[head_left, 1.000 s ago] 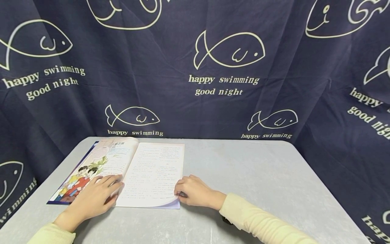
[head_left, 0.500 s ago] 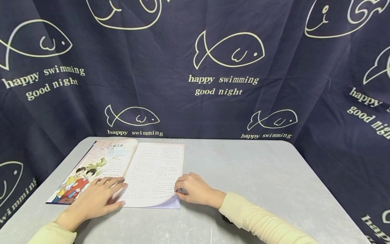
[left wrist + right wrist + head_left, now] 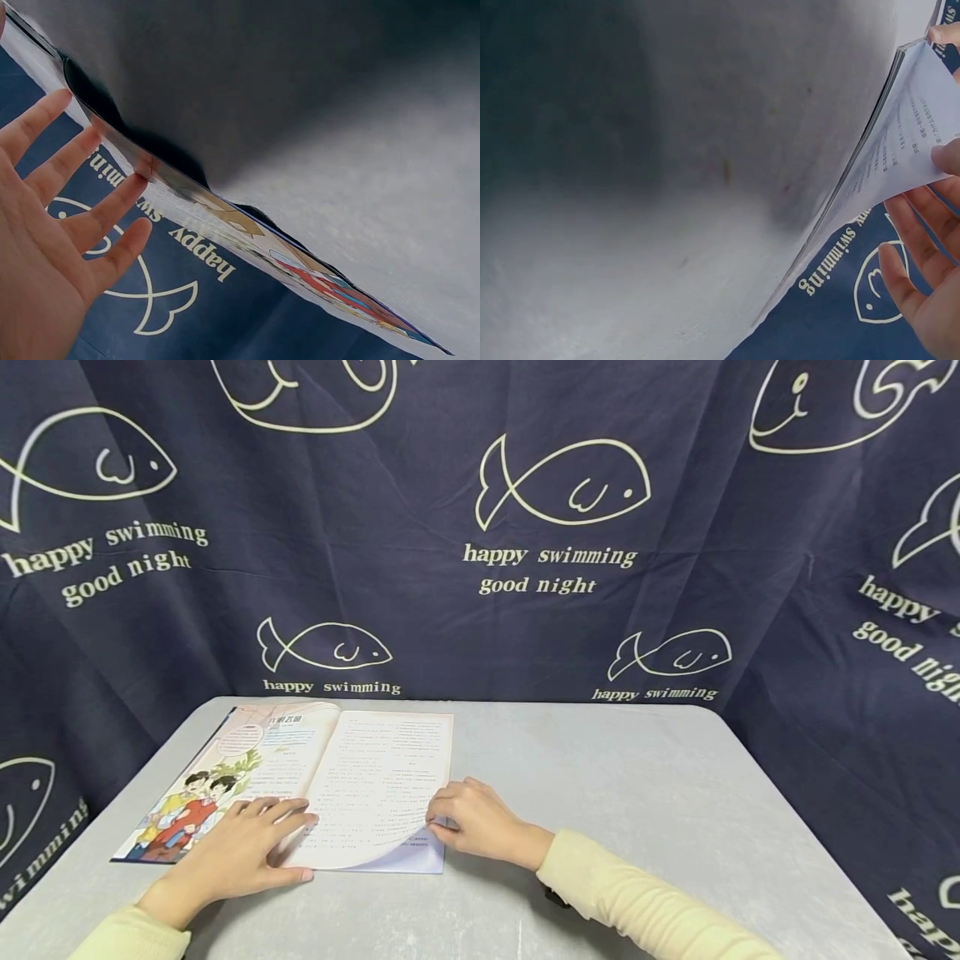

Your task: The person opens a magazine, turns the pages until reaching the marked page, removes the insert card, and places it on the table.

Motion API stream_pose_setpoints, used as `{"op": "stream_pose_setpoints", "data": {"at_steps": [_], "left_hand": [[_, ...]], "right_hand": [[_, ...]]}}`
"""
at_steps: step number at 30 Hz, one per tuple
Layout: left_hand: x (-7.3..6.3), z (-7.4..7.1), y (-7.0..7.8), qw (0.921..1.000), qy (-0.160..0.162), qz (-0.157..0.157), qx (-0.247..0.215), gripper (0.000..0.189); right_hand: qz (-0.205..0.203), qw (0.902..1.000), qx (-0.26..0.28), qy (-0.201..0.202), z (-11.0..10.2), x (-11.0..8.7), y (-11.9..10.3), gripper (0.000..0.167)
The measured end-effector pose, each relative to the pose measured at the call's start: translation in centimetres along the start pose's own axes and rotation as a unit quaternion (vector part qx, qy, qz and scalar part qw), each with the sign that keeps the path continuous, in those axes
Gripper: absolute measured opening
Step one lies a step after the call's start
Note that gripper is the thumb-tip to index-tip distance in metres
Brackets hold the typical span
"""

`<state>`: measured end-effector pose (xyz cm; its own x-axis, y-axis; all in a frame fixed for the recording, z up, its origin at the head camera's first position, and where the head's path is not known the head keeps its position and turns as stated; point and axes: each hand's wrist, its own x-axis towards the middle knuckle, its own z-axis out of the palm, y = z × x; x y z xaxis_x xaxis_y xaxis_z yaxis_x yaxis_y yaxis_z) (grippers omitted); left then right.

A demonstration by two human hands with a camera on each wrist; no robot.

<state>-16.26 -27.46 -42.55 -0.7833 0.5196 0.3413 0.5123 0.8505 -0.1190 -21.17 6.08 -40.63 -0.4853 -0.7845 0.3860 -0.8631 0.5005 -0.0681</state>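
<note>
An open magazine (image 3: 375,777) lies on the table, an illustration of people on its left page (image 3: 191,806) and printed text on its right. My left hand (image 3: 240,852) rests with spread fingers on the lower part of the left page near the fold; in the left wrist view its fingertips (image 3: 135,180) touch the paper. At the lower right corner, my right hand (image 3: 480,818) pinches the edge of the right page (image 3: 915,127) between thumb and fingers. That page curls up, and the sheet beneath shows under it.
The grey table (image 3: 600,793) extends right of the magazine and in front of it. A dark blue curtain (image 3: 450,635) with fish drawings and lettering hangs behind and at both sides of the table.
My right hand has lifted the page's lower corner higher, showing more of the sheet beneath. My left hand's thumb has spread away from the fingers, and the hand has shifted slightly right.
</note>
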Motion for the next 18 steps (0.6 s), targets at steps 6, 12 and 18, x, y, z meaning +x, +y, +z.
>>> {"op": "stream_pose_setpoints", "data": {"at_steps": [6, 12, 18], "left_hand": [[0.07, -0.23, 0.28, 1.0, 0.004, 0.002, 0.0, 0.067], [0.2, -0.31, 0.35, 1.0, 0.003, 0.001, 0.0, 0.066], [0.29, -0.17, 0.31, 1.0, -0.003, -0.005, -0.001, 0.064]], "right_hand": [[0.0, 0.9998, 0.002, 0.021, -0.11, 0.12, -0.02, 0.005], [-0.001, 0.9993, 0.006, 0.038, -0.11, 0.27, 0.06, 0.004], [0.001, 0.9987, 0.003, 0.051, -0.22, 0.38, 0.05, 0.005]]}}
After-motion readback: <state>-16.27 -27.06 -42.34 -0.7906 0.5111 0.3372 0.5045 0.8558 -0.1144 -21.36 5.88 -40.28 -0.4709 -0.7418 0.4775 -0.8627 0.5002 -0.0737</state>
